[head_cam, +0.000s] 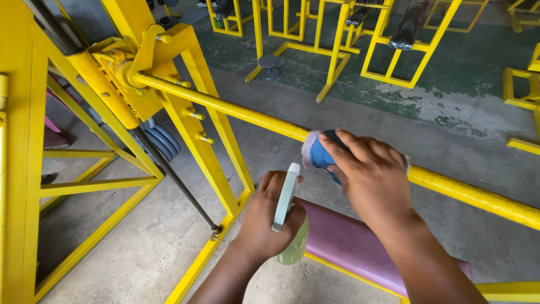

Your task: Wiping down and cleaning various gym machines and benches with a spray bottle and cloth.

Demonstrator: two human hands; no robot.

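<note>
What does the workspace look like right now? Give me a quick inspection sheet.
Surface: bare concrete floor, dusty; green patchy floor farther back.
Job's things: blue cloth pressed on the yellow bar; pale green spray bottle upright above a purple padded bench.
Clutter: grey weight plates stacked behind the yellow frame.
Hands: right hand holds the cloth against the bar; left hand grips the bottle.
Cables: nothing seen; one dark metal rod runs down to the frame's base.
Surroundings: more yellow frames behind.
</note>
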